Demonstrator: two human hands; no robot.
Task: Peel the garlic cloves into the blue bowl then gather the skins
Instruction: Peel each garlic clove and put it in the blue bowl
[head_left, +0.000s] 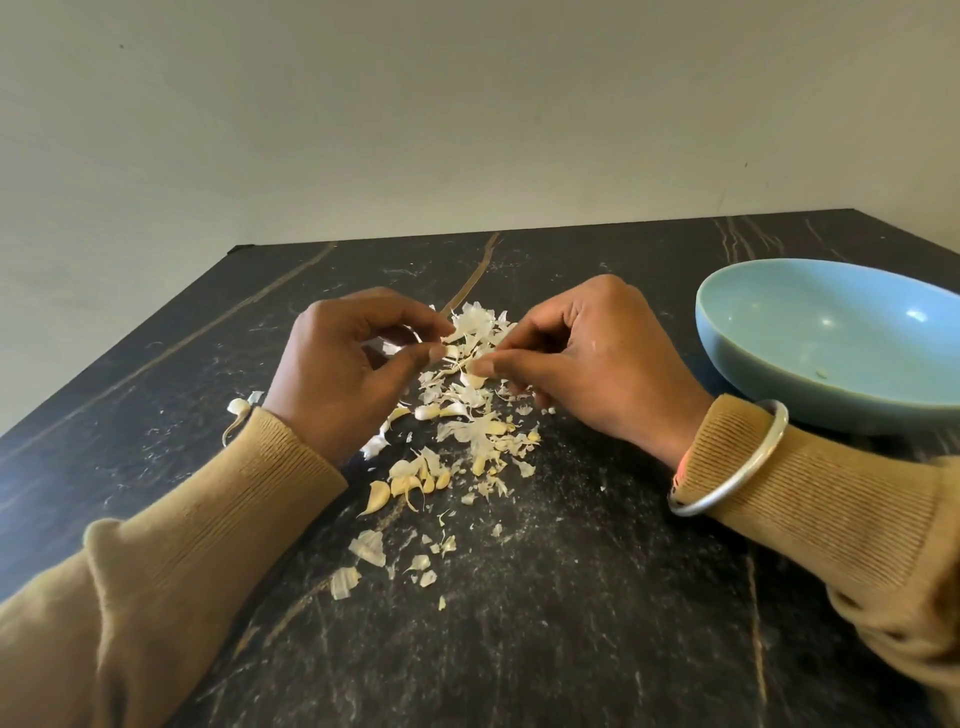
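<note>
While both hands are working left of the blue bowl (769, 389), the left hand (343, 364) and right hand (587, 358) are each pinching, thumb against fingertips, one end of a garlic clove (461, 365). Its long axis is lying roughly crosswise, toward the bowl; which end is the tip cannot be told. Skins (478, 410) are lying scattered beneath the hands, with loose cloves (410, 480) among them, all left of the bowl. Bare table (571, 597) is lying open nearer than the bowl, and the far edge is running close behind it.
</note>
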